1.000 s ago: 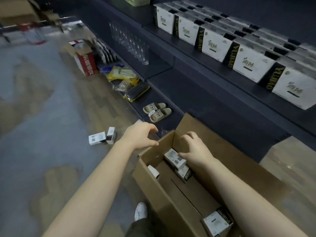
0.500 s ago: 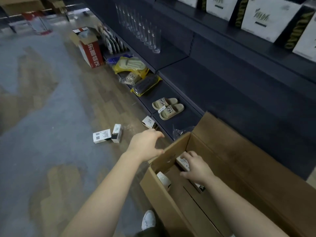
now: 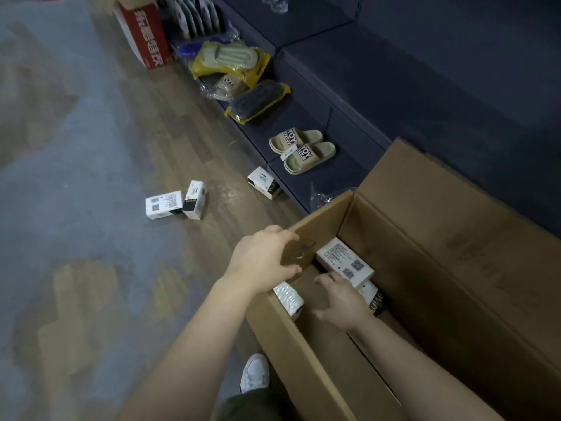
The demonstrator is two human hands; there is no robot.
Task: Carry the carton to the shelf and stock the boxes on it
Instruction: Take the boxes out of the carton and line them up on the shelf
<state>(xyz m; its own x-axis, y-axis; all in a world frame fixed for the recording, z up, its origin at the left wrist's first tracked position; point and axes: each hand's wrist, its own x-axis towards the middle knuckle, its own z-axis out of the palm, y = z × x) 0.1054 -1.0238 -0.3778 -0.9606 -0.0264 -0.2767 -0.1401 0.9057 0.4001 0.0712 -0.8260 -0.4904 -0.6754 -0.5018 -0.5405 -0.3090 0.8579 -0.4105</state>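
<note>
Three boxes lie on the floor — left hand grips the carton rim, right hand spread empty; tipping could spill more.

Carton cut off bottom-right; lower box half-hidden beneath upper box.
</note>
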